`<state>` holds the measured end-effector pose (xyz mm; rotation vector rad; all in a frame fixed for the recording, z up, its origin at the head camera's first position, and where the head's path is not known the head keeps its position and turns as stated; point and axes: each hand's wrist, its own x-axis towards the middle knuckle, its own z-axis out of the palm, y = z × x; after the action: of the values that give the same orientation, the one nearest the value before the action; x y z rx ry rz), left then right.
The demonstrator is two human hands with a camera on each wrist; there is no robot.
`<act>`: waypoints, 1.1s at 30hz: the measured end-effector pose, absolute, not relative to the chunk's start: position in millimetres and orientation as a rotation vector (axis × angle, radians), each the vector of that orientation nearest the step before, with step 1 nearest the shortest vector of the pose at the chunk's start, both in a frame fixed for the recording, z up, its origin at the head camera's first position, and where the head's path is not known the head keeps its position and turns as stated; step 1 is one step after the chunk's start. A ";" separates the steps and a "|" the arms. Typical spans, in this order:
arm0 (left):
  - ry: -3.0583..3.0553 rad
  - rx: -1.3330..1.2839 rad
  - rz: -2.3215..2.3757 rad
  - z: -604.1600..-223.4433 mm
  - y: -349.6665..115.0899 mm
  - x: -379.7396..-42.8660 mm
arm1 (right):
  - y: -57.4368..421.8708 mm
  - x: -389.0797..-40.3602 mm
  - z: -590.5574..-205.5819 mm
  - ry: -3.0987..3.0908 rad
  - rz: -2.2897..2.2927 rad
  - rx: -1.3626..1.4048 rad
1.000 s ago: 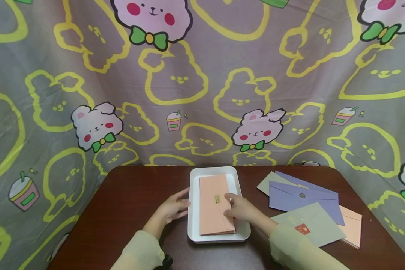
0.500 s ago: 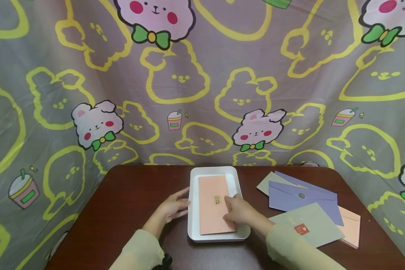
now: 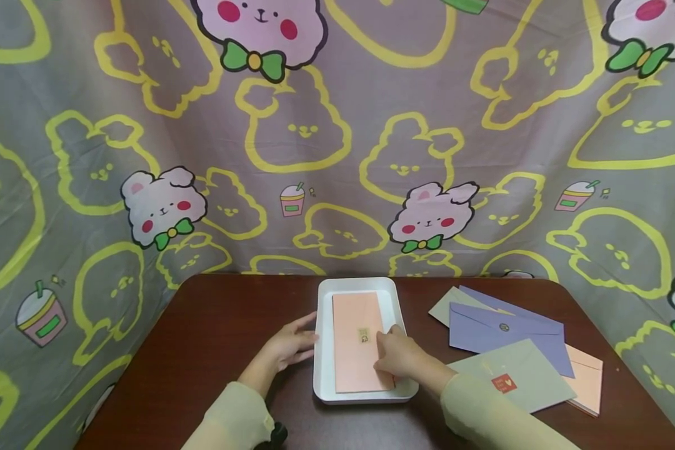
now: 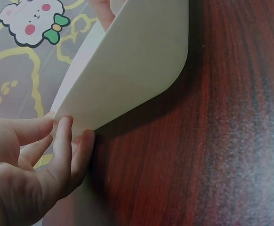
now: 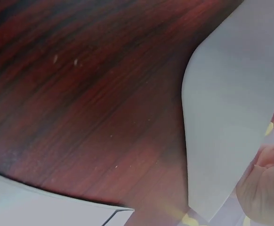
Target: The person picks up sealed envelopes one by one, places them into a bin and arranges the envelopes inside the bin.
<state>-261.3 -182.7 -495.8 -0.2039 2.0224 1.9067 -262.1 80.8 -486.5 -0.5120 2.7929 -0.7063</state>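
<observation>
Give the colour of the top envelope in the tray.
The top envelope is salmon pink, best seen in the head view.

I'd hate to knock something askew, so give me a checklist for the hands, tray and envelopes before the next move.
1. White tray flat on the wooden table: ok.
2. Left hand touching the tray's left side: ok.
3. Pink envelope lying within the tray's rim: ok.
4. Right hand pinching that envelope firmly: cannot tell; its fingers are at the right edge.
5. Nothing hidden beneath that envelope: cannot tell.
6. Envelopes outside the tray neatly aligned: not ok; the purple envelope and grey-green envelope overlap at different angles.
</observation>
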 end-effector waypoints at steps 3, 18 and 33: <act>2.033 -0.211 1.897 -495.5 -183.0 -260.7 | 80.1 -261.1 -485.1 2.805 -0.696 -0.528; 2.028 -0.226 1.903 -497.3 -182.6 -261.5 | 80.4 -261.3 -479.1 2.820 -0.682 -0.524; 2.036 -0.214 1.904 -499.0 -182.6 -260.9 | 96.3 -270.9 -445.5 2.786 -1.032 -0.751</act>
<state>-260.9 -182.6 -499.0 -0.2140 2.0360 1.9044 -270.9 96.3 -445.5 -0.7511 2.7860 -1.0317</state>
